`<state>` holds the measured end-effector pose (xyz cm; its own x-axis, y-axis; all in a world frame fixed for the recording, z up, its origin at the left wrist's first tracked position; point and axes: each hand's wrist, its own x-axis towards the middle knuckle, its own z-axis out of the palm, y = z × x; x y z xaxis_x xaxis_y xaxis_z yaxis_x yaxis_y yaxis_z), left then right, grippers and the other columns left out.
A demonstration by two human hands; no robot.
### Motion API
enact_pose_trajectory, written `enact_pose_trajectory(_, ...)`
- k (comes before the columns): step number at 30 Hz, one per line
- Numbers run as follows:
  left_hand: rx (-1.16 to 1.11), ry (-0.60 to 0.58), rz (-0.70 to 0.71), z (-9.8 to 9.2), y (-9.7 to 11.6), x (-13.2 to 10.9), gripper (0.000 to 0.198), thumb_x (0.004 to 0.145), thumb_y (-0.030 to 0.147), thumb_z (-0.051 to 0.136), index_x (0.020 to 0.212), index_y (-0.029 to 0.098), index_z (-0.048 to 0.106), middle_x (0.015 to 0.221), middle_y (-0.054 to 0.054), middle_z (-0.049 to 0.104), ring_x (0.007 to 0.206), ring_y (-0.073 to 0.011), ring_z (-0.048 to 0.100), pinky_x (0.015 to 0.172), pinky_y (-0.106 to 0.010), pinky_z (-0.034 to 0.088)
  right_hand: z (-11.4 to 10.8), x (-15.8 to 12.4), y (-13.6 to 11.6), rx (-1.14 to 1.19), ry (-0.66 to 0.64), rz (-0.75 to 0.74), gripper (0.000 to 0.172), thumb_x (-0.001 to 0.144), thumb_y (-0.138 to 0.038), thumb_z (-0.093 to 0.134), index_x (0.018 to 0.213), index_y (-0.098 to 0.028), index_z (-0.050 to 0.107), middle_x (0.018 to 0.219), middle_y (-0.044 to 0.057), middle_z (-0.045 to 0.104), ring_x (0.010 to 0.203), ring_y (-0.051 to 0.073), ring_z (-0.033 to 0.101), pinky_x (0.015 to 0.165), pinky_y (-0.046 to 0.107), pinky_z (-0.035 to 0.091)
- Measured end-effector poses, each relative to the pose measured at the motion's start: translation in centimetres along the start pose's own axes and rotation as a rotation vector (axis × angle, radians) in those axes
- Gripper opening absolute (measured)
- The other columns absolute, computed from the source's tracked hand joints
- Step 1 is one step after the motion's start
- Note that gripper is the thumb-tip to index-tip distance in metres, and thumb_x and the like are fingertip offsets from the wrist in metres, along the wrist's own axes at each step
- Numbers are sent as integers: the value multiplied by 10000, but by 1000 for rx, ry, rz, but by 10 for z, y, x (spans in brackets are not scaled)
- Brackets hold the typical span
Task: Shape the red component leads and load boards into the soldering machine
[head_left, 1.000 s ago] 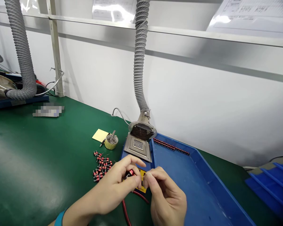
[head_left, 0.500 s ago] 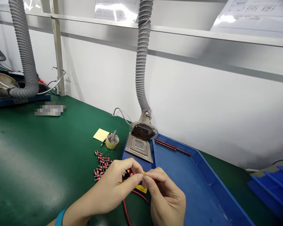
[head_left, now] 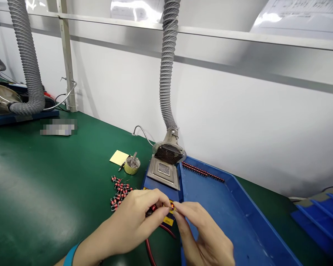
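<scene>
On the green bench (head_left: 58,184) at left, a loose pile (head_left: 119,194) of red-and-black components. Next, the left hand (head_left: 137,218), a red-and-black part (head_left: 153,208) showing in the finger curl; thumb and forefinger narrowly pinched, apparently on a small red-orange part (head_left: 172,205). Small red-orange part raised between both hands; too small to tell direction, long axis perhaps across the gap. Just changed: fingertips together half a second ago, now slightly parted, this part newly visible; likely a re-grip, not a release. Then the right hand (head_left: 204,234), forefinger straighter than before, thumb close, tips beside the part; cannot tell whether gripping. Rightmost, a blue tray (head_left: 233,218) with lined-up components (head_left: 202,171).
</scene>
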<state>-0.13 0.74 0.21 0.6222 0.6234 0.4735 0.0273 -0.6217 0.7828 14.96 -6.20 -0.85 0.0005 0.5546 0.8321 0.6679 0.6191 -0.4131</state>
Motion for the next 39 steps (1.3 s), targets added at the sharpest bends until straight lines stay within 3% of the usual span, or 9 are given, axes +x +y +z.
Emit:
enact_pose_trajectory(3, 245, 66, 256, 2, -4, 0, 207, 973, 160, 401, 870, 170, 581, 747, -2, 642, 636, -125, 541, 601, -234, 391, 6, -1, -2, -21, 27, 182, 125, 888, -118, 563, 832, -209, 628, 703, 1, 598, 627, 127, 543, 602, 249, 437)
enact_pose_trajectory(7, 431, 152, 422, 3, -4, 0, 266, 986, 143, 348, 837, 163, 568, 657, -2, 611, 549, -132, 496, 537, -259, 352, 6, 0, 0, 417, 12, 524, 367, 980, -324, 434, 641, -210, 514, 556, -18, 485, 512, 124, 479, 499, 240, 412)
enact_pose_trajectory(11, 272, 167, 307, 1, 3, -2, 193, 979, 144, 413, 849, 180, 551, 729, 15, 653, 609, -108, 562, 625, -207, 422, 1, -1, 4, 303, 69, 296, 156, 916, -171, 554, 892, -244, 689, 651, -9, 602, 607, 141, 559, 586, 260, 463)
enact_pose_trajectory(16, 219, 159, 274, 1, 4, -3, 175, 967, 135, 434, 849, 182, 555, 773, 17, 676, 651, -100, 592, 638, -185, 437, 8, -2, -1, 3, 109, -14, 407, 789, 28, 605, 1070, -258, 670, 806, 20, 680, 709, 171, 608, 652, 301, 487)
enact_pose_trajectory(19, 371, 159, 375, 3, 1, -1, 246, 990, 159, 367, 850, 169, 569, 702, 3, 648, 591, -119, 553, 588, -230, 417, 12, -2, -3, 58, 84, 208, 160, 892, -126, 550, 787, -216, 632, 667, 7, 600, 600, 140, 541, 570, 265, 434)
enact_pose_trajectory(23, 489, 177, 440, 5, -1, -1, 305, 990, 149, 320, 806, 169, 563, 616, 2, 594, 521, -131, 484, 516, -263, 353, 7, -1, 0, 564, -85, 596, 394, 979, -348, 431, 619, -200, 489, 495, -23, 449, 463, 122, 460, 464, 245, 387)
enact_pose_trajectory(28, 189, 130, 236, 0, 5, -4, 169, 954, 118, 440, 852, 191, 553, 758, 24, 662, 641, -102, 579, 622, -193, 423, 2, 0, 0, 351, 75, 280, 104, 879, -155, 605, 823, -219, 664, 685, 12, 633, 651, 158, 597, 599, 271, 478)
enact_pose_trajectory(32, 144, 82, 206, 1, 3, -4, 151, 946, 111, 454, 886, 192, 567, 803, 19, 674, 687, -105, 599, 646, -185, 432, 10, -1, -7, 39, 136, 37, 327, 812, 8, 593, 968, -263, 688, 801, 26, 690, 752, 200, 640, 694, 338, 505)
enact_pose_trajectory(39, 404, 168, 417, 7, 0, -2, 244, 962, 125, 382, 795, 167, 555, 636, 7, 597, 538, -125, 486, 543, -255, 350, 9, -1, -2, 544, 8, 544, 414, 981, -354, 432, 601, -204, 499, 479, -24, 464, 453, 119, 461, 476, 241, 418)
